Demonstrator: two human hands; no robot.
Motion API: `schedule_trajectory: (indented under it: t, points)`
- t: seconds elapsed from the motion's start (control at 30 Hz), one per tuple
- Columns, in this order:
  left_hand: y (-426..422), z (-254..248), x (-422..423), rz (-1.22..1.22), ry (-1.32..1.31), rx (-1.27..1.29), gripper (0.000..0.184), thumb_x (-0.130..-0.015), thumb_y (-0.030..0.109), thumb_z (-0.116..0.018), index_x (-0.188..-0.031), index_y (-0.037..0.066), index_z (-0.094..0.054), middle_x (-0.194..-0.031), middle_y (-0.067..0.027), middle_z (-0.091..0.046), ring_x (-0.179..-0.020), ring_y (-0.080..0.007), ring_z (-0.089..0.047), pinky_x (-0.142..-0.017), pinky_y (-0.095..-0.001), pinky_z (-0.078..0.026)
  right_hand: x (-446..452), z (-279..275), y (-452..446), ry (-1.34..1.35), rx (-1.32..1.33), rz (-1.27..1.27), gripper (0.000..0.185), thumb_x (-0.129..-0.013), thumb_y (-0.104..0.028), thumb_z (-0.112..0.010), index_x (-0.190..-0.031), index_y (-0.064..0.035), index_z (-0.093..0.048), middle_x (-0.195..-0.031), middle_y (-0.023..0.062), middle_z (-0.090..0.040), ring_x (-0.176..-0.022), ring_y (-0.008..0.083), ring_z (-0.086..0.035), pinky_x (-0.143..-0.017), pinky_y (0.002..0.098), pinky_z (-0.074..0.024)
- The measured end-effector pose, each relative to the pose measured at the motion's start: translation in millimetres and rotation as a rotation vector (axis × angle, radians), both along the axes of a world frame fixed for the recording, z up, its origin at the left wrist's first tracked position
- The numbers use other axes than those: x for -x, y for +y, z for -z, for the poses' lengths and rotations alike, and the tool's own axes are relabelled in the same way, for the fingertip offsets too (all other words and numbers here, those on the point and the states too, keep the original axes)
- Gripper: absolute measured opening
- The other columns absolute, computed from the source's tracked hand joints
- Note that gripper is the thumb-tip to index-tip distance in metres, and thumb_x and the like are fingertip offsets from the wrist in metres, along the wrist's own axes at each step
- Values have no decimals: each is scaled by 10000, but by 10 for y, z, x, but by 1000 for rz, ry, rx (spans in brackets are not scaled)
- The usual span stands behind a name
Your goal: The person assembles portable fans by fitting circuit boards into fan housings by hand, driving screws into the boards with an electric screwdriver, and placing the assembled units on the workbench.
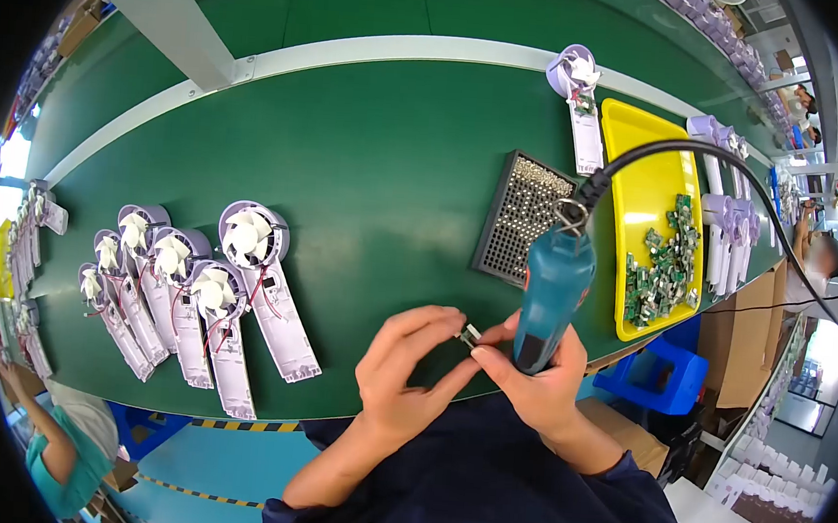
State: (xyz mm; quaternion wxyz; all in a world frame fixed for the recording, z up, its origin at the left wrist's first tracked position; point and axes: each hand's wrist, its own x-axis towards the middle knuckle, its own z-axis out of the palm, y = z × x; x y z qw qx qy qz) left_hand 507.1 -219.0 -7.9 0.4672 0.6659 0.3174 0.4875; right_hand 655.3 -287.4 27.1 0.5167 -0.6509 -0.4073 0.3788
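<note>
A small circuit board (pixel 470 334) is pinched between the fingertips of my left hand (pixel 405 365) and my right hand (pixel 542 382), near the table's front edge. Its far side is partly hidden by fingers. The teal electric screwdriver (pixel 558 281) stands over my right hand, its dark lower end in front of the palm, its cable rising from the top. Whether my right fingers also grip the tool cannot be made out. Just beyond my hands lies the black screw tray (pixel 527 219) with rows of small metal screws.
Several purple-white fan units (pixel 246 240) lie at the left of the green table (pixel 377 161). A yellow tray (pixel 640 151) of circuit boards stands at the right, with more fan units around it. Blue stool (pixel 659 375) at lower right; a person in teal (pixel 60 460) at lower left.
</note>
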Motion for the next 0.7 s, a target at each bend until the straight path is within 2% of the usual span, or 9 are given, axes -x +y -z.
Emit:
schedule_trajectory:
  t: [0.03,0.07,0.1,0.13,0.27,0.37,0.47,0.53,0.7]
  points:
    - [3,-27,49,49,-20,115,498,-688,-38,-852,-1144,-48,-651,-1160,-176,-637,-1017,-251,-675,-868,-326,-569,-14,8,-5,8,1,4,373,-795,72,-766,-1073,-20,-535,-985,166,-697,-824,172,-682,-716,276,-557]
    - [-39,-52,119,187,-241,397,530,-730,-70,-819,-1216,-68,-610,-1265,-188,-568,-1051,-217,-648,-897,-325,-550,-35,14,-8,119,8,-16,356,-815,37,-771,-1087,-9,-547,-948,124,-704,-826,155,-679,-730,284,-554]
    - [-23,-55,171,298,-364,471,530,-752,-89,-796,-1241,-76,-593,-1295,-192,-544,-1045,-209,-644,-894,-328,-550,-56,17,-10,230,13,-39,344,-835,3,-775,-1101,2,-558,-910,81,-710,-828,139,-676,-743,293,-552]
    - [-15,-62,217,405,-489,543,530,-773,-108,-772,-1265,-85,-577,-1324,-195,-520,-1038,-200,-640,-890,-331,-549,-86,28,-15,326,59,-73,329,-836,27,-760,-1096,7,-559,-925,94,-703,-835,148,-679,-757,293,-547]
    - [-21,-165,294,479,-482,765,527,-787,-143,-736,-1283,-85,-570,-1299,-206,-576,-1004,-198,-652,-908,-336,-553,-79,187,-9,526,-109,-175,337,-823,126,-692,-1090,-6,-533,-985,152,-686,-881,193,-687,-754,299,-552]
    - [-80,-205,320,381,-392,634,525,-792,-120,-745,-1286,-79,-571,-1205,-194,-664,-954,-205,-691,-871,-338,-569,-65,144,-19,704,-107,-160,378,-819,157,-650,-1119,-19,-502,-983,176,-685,-898,208,-685,-763,309,-550]
    - [-76,-279,340,270,-273,497,512,-777,-72,-779,-1255,-69,-597,-1115,-172,-719,-912,-228,-730,-815,-334,-583,-20,156,-56,621,-186,-212,423,-803,151,-663,-1145,-30,-492,-1129,218,-652,-850,196,-672,-664,268,-529]
    - [-25,-308,384,211,-87,219,495,-751,-46,-806,-1212,-60,-625,-1059,-154,-735,-898,-246,-738,-807,-325,-584,-42,117,-84,604,-160,-298,410,-787,125,-705,-1123,-22,-523,-1202,223,-624,-772,152,-636,-628,254,-506]
    - [24,-388,432,224,-45,200,497,-721,-34,-837,-1174,-68,-634,-988,-165,-739,-901,-247,-739,-806,-328,-586,-36,165,-76,621,-182,-371,426,-771,115,-735,-1122,-22,-536,-1221,230,-618,-748,129,-620,-631,255,-501]
